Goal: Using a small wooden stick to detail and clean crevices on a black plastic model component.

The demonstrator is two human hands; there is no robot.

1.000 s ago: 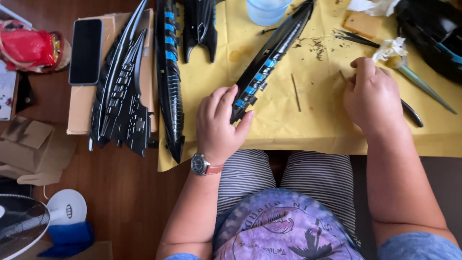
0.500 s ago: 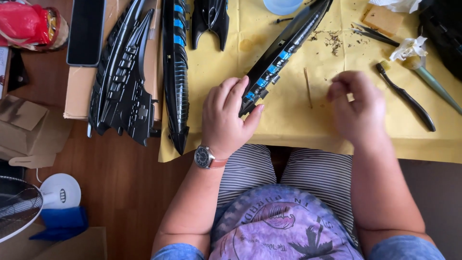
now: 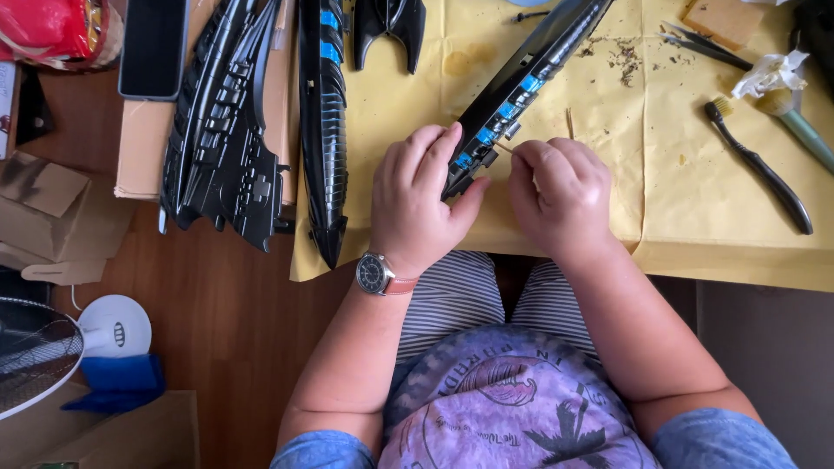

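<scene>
A wooden floor runs under us and the yellow paper sheet (image 3: 556,217) covering the bench (image 3: 764,269) carries most of what we work with, our knees in striped trousers tucked just under its near edge. Our left hand (image 3: 421,204) is closed around the near tip of a long black strip with blue squares (image 3: 521,87), which lies slanting up and away across the paper; our right hand (image 3: 560,195) is pinched on a thin wooden stick (image 3: 504,148) whose point touches the strip just beside the left thumb. The main risk, as we judge it, is that the stick is slender and could snap or skid off the glossy plastic if we press too hard, scratching a blue square or jabbing our own thumb. Only the near tip is held, so the far end could swing and knock the black forked piece (image 3: 391,26) or scatter the brown crumbs (image 3: 621,56) further. To the left a second long black hull with blue patches (image 3: 323,130) hangs its tip over the paper's edge, and the winged black pieces (image 3: 226,130) rest half on a cardboard box (image 3: 143,156); a nudge from our left elbow might send them to the floor. The black brush (image 3: 760,169) and tweezers (image 3: 699,43) lie well apart on the right
</scene>
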